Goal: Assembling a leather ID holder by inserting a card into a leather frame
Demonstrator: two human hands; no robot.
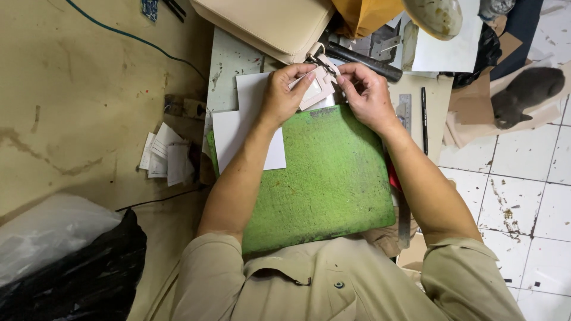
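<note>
My left hand [285,92] and my right hand [367,95] both pinch a small pale pink leather tag [318,88] with a rectangular window, held just above the far edge of a green cutting board [324,178]. A thin strap ties the tag to a cream leather bag [267,24] lying at the top of the table. White card sheets [244,128] rest under my left wrist, partly on the board.
A black pen [424,119], a metal ruler [405,113] and a black rod [363,59] lie to the right. Folded papers [163,157] sit on the floor at left. A black plastic bag [71,267] fills the lower left. A grey cat [523,95] stands on white tiles at right.
</note>
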